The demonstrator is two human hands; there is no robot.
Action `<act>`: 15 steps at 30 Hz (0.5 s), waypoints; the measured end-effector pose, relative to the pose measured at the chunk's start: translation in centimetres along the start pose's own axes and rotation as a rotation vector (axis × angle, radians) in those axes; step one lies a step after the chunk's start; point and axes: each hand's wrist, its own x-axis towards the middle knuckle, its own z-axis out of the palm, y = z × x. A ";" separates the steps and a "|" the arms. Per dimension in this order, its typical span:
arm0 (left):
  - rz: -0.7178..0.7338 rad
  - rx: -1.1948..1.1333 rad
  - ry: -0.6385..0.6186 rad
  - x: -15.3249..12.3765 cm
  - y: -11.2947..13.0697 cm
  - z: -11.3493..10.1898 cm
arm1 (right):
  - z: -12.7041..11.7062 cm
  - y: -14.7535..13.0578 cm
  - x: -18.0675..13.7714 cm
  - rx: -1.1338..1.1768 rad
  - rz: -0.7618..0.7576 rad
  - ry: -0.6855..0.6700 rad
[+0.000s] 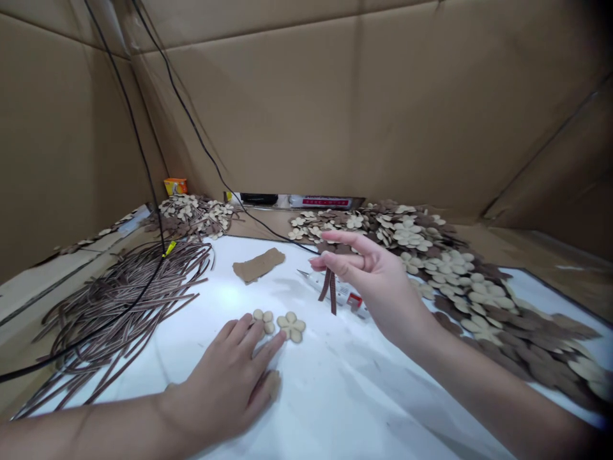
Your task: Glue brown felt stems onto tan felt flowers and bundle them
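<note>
My left hand [230, 370] lies palm down on the white work surface [325, 409] with its fingers stretched out. Its fingertips rest on two small cream flower cutouts [291, 326], one partly hidden under the fingers. Something tan shows at the thumb tip, too unclear to name. Raised above the surface, my right hand [371, 268] pinches a folded brown striped ribbon [330, 291] between thumb and finger, its two ends hanging down. Behind that hand lies a white pointed tool [342, 291] with a red part, partly covered.
Many brown ribbon strips [124, 300] are heaped at left. Cream and brown flower cutouts [488, 294] pile up along the right and back. A torn cardboard piece [258, 264] lies mid-surface. Black cables [205, 150] hang across the view; cardboard walls [306, 115] enclose the space.
</note>
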 end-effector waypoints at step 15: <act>-0.042 -0.073 -0.079 -0.1 -0.2 -0.4 | -0.6 -0.9 -0.2 0.264 0.155 -0.051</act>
